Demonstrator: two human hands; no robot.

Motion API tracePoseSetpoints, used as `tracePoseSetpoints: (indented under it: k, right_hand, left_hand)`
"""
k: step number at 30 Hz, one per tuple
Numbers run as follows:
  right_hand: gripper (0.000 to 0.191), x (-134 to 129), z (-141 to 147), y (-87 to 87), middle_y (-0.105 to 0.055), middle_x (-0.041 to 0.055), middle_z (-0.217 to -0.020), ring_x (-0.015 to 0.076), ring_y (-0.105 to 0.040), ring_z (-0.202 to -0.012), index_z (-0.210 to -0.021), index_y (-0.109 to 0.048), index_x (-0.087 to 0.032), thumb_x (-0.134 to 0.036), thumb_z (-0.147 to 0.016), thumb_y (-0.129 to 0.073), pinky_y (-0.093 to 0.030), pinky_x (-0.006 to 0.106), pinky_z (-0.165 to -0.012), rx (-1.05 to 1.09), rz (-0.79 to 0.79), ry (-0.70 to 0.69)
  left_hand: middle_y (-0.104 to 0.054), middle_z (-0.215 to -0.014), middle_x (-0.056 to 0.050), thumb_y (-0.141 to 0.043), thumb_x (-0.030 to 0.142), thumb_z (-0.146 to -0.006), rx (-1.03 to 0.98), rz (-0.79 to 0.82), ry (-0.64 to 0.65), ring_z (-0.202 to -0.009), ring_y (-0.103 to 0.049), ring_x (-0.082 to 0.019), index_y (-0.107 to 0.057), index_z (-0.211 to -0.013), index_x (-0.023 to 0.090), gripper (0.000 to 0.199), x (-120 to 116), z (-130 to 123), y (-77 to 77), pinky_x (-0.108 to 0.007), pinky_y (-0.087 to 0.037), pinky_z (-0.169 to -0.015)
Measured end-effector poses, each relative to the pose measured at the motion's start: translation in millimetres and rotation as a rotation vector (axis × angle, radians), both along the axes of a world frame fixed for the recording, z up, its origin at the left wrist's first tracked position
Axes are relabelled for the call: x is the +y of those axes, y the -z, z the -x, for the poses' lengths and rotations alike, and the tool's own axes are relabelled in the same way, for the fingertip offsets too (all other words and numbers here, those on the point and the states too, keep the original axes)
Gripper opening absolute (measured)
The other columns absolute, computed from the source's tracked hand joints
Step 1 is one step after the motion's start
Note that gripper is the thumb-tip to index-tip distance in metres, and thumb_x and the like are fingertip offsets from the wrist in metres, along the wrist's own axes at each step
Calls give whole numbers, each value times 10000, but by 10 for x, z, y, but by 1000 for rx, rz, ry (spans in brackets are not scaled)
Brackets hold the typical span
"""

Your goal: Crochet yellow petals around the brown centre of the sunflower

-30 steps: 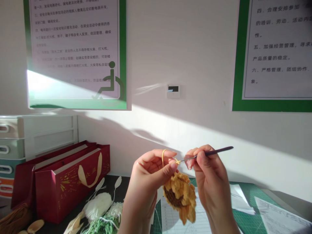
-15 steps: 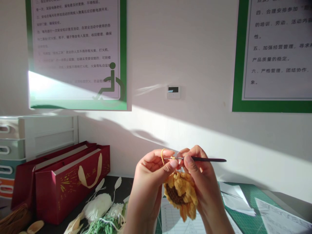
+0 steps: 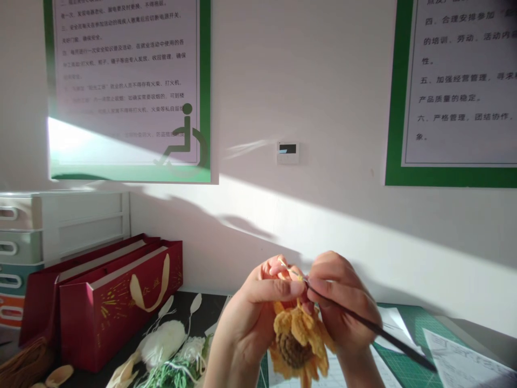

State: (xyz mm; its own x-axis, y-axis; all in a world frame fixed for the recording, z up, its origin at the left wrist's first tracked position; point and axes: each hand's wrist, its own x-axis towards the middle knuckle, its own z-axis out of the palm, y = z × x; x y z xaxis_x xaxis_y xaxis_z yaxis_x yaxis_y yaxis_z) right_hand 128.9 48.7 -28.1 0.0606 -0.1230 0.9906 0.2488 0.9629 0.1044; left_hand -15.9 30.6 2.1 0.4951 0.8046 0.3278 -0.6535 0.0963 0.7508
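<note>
A crocheted sunflower (image 3: 297, 345) with yellow petals and a brown centre hangs below my two hands. My left hand (image 3: 262, 296) pinches the yellow yarn at the top of the flower between thumb and fingers, with a strand running over the index finger. My right hand (image 3: 343, 302) grips a dark crochet hook (image 3: 375, 328), its handle slanting down to the right. The hook's tip meets the yarn at my left fingertips; the exact loop there is too small to make out.
Red gift bags (image 3: 121, 302) stand at the left beside a drawer unit (image 3: 84, 215). White yarn (image 3: 163, 342) and green yarn (image 3: 173, 374) lie on the dark table. Papers (image 3: 468, 355) rest on a green cutting mat (image 3: 420, 318) at the right. A wall rises behind.
The hook has swung from nearly level to slanting down rightward. My right hand has turned with it, both hands have shifted slightly, and the flower has turned to show more of its centre.
</note>
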Motion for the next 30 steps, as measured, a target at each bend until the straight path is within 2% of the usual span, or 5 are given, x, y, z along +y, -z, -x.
tracePoseSetpoints:
  k: [4,12,22,27,30]
  right_hand:
    - [38,15,110,-21,-640,-5,-732,183,-604,-677,-972,-650,-267,-248,-987,-621,-508,348,-619,161,225,-355]
    - [185,-17,104,-90,-532,-39,-627,134,-495,-572,-868,-578,-247,-361,-1013,-566,-430,242,-524,269,616,-737]
    - [151,-21,195,-57,-713,-2,-862,157,-669,-767,-907,-625,-253,-386,-968,-661,-547,308,-750,271,753,-659]
    - [197,18,149,-47,-708,-17,-786,156,-648,-679,-865,-608,-258,-416,-923,-711,-553,299,-663,402,775,-637]
    - [227,32,108,-53,-700,-20,-769,152,-632,-665,-851,-603,-259,-438,-900,-733,-534,277,-620,463,802,-641]
  left_hand:
    - [-677,-695,-35,-842,114,-635,12,-44,-3,-585,-643,-141,-635,-686,152,216,2,33,-30,-230,-466,-591]
    - [-636,-669,-22,-836,133,-597,34,-113,-54,-561,-608,-163,-506,-627,192,337,58,72,-19,-262,-420,-566]
    - [-615,-640,21,-907,77,-631,101,-203,-335,-611,-540,-119,-525,-646,179,396,7,32,-58,-210,-412,-597]
    - [-656,-789,-29,-877,273,-766,268,-355,-345,-724,-553,-165,-572,-733,197,316,37,70,-50,-255,-431,-665]
    - [-681,-919,-83,-816,382,-834,531,-566,-573,-917,-577,-260,-678,-753,203,240,100,172,-74,-336,-447,-822]
